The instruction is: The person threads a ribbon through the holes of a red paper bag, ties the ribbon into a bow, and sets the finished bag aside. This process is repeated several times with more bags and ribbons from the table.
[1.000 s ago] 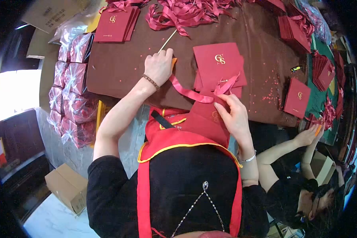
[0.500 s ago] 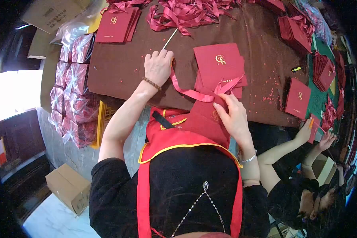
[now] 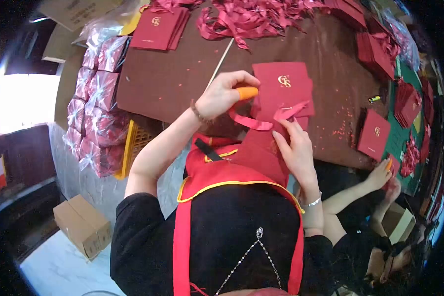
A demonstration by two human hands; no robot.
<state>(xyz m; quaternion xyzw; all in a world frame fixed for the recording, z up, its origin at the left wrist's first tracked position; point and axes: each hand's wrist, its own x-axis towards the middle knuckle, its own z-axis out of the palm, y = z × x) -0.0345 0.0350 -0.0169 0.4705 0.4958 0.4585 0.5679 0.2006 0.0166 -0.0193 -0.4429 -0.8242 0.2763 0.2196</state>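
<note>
The right hand [image 3: 297, 147] gripped the card [image 3: 262, 140] by its edge, sensibly (likely light, creasable); the ribbon [image 3: 252, 123] looked limp, slippery; whether the left hand [image 3: 225, 92] gripped it, I couldn't tell.

We wear a short-sleeved black top [image 3: 241, 217], a red apron [image 3: 232, 172] with yellow edging and broad red straps [image 3: 182, 241], a brown beaded bracelet [image 3: 201, 113], an orange thumb cover [image 3: 247, 92], a silvery bangle [image 3: 314, 200] and a thin silvery pendant chain [image 3: 259, 233].

a head-worn camera looks steeply down, chest [image 3: 227, 222] close below, table [image 3: 158, 84] further forward
</note>
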